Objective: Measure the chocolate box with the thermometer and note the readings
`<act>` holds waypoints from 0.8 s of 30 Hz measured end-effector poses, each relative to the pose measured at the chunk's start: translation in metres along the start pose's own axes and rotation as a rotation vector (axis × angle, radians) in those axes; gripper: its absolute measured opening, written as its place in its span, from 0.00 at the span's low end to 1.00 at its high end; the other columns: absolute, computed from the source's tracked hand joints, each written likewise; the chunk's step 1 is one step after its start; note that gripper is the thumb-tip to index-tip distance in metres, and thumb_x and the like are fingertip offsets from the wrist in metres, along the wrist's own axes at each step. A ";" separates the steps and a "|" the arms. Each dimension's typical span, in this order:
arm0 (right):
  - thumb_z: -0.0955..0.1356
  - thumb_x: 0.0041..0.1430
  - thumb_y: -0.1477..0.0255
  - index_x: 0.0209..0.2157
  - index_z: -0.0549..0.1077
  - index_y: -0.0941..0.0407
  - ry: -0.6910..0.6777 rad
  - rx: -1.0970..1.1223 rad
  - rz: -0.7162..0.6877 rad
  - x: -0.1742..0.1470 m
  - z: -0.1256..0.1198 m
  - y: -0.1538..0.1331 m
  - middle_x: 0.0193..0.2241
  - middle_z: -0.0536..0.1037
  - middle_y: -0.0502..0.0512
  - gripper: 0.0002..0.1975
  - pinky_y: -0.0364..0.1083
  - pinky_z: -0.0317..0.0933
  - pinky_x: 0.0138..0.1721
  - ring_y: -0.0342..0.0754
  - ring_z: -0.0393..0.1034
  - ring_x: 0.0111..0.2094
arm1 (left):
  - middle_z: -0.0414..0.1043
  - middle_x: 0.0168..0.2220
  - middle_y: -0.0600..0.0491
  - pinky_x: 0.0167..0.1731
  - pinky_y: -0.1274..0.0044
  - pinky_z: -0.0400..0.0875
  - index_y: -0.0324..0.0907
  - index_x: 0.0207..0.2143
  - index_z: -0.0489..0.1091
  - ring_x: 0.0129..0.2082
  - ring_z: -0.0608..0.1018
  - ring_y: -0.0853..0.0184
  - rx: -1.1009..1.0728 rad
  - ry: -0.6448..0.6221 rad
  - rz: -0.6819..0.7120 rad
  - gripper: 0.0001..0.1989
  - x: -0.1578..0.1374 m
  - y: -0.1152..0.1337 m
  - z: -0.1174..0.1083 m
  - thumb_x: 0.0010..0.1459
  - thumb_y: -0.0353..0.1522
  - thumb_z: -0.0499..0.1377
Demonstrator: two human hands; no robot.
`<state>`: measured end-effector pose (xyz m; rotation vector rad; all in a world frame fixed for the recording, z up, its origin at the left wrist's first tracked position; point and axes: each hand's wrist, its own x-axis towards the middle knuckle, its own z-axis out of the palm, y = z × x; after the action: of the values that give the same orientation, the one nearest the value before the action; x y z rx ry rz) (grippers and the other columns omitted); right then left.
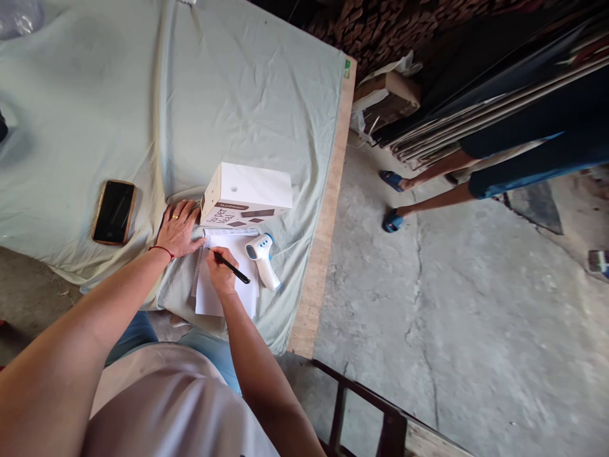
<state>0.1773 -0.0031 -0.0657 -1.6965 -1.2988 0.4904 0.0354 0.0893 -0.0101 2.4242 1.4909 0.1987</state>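
Right hand (221, 271) pinches a black pen (234, 268), notebook (209, 303) beneath, left hand (177, 230) spread flat at its edge

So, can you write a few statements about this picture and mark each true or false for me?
1. The right hand holds a black pen over the notebook. True.
2. The phone stands on the white box. False: it lies on the cloth.
3. A ring shows on the left hand. True.
4. The thermometer is in the left hand. False: it lies to the right of the pen.
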 end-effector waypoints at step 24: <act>0.62 0.61 0.67 0.31 0.70 0.55 0.042 -0.007 -0.044 -0.001 -0.004 -0.006 0.25 0.73 0.50 0.08 0.44 0.65 0.31 0.44 0.66 0.26 | 0.52 0.69 0.40 0.68 0.58 0.41 0.34 0.66 0.55 0.70 0.53 0.51 0.021 0.023 0.009 0.36 0.001 -0.003 0.000 0.61 0.46 0.51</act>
<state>0.1769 -0.0053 -0.0593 -1.6711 -1.3062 0.4231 0.0337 0.0914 -0.0114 2.4539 1.4990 0.2138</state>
